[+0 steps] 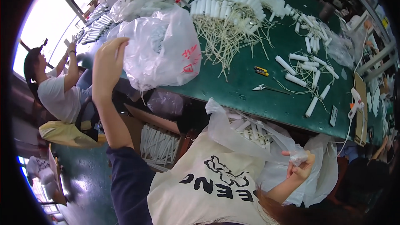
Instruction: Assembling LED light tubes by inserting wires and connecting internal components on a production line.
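My left hand [109, 66] is raised at the left of the table, its back toward me and its fingers stretched toward a filled clear plastic bag [166, 54] with red marks. I see nothing held in it; whether the fingertips touch the bag is unclear. At the lower right, my right hand [302, 167] is closed on the gathered edge of another clear plastic bag [225, 123]. That bag hangs open at the table's front edge in front of me, with white tubes and pale wires [254, 135] inside.
On the green table [233, 85] lie a heap of white wired tubes [221, 6], loose tubes [296, 79], yellow-black small items [261, 71] and a pointed tool [271, 88]. A glue gun [356, 100] is at right. Below stands a box of white sticks [158, 146]. Another person [62, 87] is at left.
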